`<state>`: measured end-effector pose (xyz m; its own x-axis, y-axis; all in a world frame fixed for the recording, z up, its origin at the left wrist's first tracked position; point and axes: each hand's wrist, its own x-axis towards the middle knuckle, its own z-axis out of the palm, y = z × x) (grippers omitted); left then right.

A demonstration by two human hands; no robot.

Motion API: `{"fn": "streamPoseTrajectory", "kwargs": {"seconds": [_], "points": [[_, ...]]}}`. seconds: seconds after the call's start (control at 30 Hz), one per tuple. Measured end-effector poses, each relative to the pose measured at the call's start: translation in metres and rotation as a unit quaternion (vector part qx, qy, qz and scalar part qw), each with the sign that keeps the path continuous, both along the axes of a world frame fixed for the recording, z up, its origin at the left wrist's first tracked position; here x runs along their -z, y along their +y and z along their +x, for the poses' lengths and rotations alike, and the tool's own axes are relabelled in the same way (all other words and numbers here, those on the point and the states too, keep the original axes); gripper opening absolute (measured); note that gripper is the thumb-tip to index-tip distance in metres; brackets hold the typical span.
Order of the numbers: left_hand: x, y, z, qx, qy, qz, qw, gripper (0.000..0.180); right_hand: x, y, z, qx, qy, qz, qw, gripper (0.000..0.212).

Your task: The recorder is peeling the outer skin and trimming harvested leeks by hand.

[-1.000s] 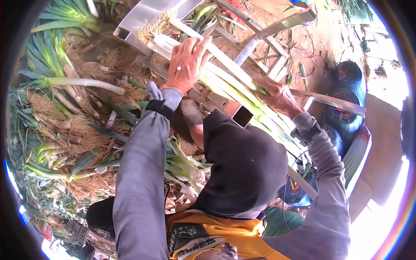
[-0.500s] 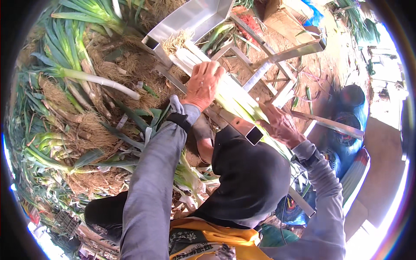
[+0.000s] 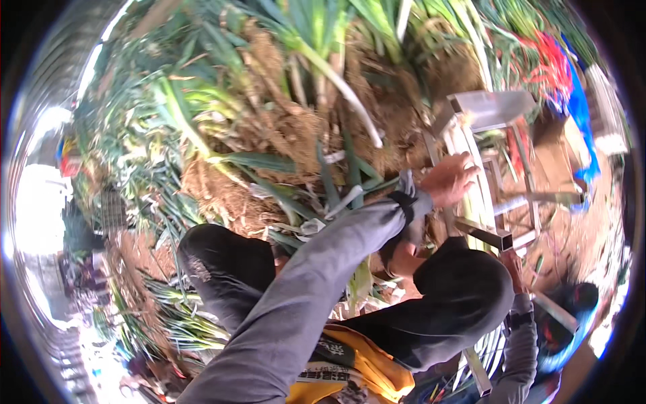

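My left grip (image 3: 449, 180) curves loosely by the leeks (image 3: 478, 196); the metal frame (image 3: 486, 233) partly hides my right grip (image 3: 514, 271). I cannot tell whether either holds anything.

The only lettering in view is on the yellow-orange garment (image 3: 384, 370) at the person's lap: pale characters on its dark panel (image 3: 331, 348), and dark characters along a whitish band (image 3: 324, 374) below. Folds and blur leave both lines only partly legible.

Bare brown dirt floor (image 3: 564, 232), ribbed grey surface (image 3: 64, 77) curving at far left, white glare (image 3: 44, 209) nearby
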<state>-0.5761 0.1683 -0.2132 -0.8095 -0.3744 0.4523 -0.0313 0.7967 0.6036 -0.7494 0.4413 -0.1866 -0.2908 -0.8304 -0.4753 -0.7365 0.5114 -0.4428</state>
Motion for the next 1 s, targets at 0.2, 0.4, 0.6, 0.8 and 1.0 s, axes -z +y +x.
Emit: {"fn": "streamPoseTrajectory", "kwargs": {"seconds": [0.2, 0.4, 0.6, 0.8, 1.0], "points": [[-0.088, -0.017, 0.156, 0.048, -0.039, 0.269, 0.961, 0.022, -0.051, -0.014, -0.012, -0.028, 0.062, -0.043, 0.997, 0.053], [-0.178, -0.035, 0.302, -0.017, -0.016, 0.415, 0.910, 0.032, -0.246, -0.104, 0.055, 0.054, -0.097, -0.232, 0.966, 0.039], [-0.178, -0.069, 0.366, -0.252, 0.148, 0.598, 0.747, 0.031, -0.311, -0.231, 0.199, -0.100, -0.095, -0.156, 0.978, 0.047], [-0.193, -0.094, 0.431, -0.283, 0.357, 0.544, 0.705, 0.024, -0.193, -0.389, 0.314, -0.324, 0.064, -0.079, 0.941, 0.050], [-0.200, -0.087, 0.468, -0.316, 0.373, 0.540, 0.685, 0.024, -0.042, -0.465, 0.411, -0.242, 0.071, -0.160, 0.954, 0.047]]}}
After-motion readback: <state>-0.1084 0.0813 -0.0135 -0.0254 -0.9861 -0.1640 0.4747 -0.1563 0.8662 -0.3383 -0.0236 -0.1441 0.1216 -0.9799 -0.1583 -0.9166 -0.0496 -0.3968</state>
